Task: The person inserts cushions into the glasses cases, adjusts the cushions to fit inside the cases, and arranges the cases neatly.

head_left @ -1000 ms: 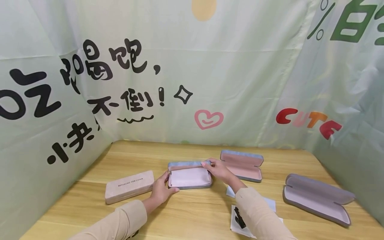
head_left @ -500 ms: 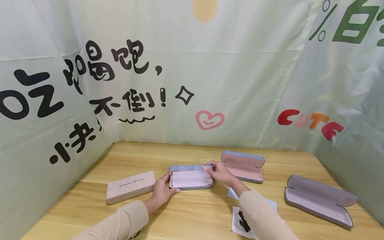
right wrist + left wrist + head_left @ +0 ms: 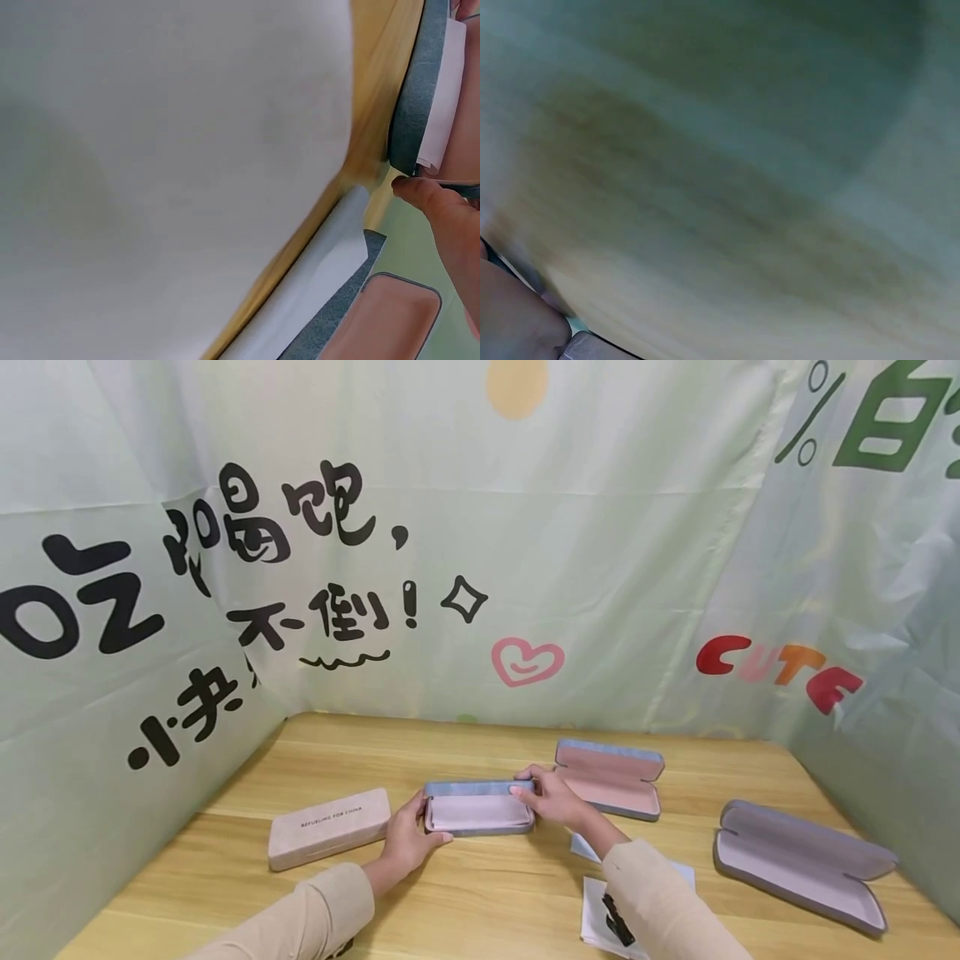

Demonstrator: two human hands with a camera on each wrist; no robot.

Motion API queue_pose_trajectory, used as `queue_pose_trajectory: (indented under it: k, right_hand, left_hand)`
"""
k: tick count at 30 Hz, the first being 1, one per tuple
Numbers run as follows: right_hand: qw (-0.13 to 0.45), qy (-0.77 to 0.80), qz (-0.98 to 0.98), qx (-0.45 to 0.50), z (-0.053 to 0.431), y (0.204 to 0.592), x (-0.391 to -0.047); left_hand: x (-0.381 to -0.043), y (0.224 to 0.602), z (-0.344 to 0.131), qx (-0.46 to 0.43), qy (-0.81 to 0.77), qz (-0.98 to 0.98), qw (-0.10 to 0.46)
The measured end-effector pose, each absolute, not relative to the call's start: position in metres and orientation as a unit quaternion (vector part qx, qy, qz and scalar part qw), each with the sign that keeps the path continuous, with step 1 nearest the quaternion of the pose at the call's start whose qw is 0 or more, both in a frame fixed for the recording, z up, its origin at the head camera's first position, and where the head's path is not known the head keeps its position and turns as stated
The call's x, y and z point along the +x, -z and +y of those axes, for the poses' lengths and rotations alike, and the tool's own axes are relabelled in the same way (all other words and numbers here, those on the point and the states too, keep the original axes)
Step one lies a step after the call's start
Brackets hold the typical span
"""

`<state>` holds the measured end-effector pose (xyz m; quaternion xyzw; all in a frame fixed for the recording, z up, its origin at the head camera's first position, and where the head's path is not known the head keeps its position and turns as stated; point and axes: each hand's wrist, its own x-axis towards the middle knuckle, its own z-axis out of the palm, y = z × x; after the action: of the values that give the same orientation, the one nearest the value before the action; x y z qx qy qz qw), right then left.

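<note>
A blue glasses case (image 3: 480,832) with a pinkish lining sits mid-table, its lid (image 3: 472,788) tilted partly down. Inside lies a folded pale cloth (image 3: 480,813), filling most of the base. My left hand (image 3: 405,843) grips the case's left end, thumb along the front edge. At the right end, my right hand (image 3: 555,797) holds the lid, thumb on its front edge and fingers behind. The right wrist view shows the cloth (image 3: 446,90) against the blue-grey case wall (image 3: 420,90), with my right thumb (image 3: 424,191) at the corner. The left wrist view is mostly blurred.
A closed pink case (image 3: 330,828) lies left of my left hand. Behind my right hand stands an open blue case (image 3: 609,783) with pink lining; an open grey-purple case (image 3: 798,868) is far right. Pale cloths (image 3: 596,910) and a black item (image 3: 618,922) lie beside my right forearm.
My right hand has tipped the lid of the blue case lower and toward me, so less of the cloth shows. My left hand keeps its grip on the left end.
</note>
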<state>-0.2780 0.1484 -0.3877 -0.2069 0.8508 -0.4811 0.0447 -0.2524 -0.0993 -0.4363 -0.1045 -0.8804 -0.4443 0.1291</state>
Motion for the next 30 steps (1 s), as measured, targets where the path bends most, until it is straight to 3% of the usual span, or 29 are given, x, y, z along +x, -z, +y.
queue_pose_trajectory:
  k: [30]
  right_hand:
    - [-0.013, 0.341, 0.903, -0.263, 0.149, 0.399, -0.26]
  left_hand:
    - [-0.252, 0.432, -0.102, -0.122, 0.403, -0.9, 0.117]
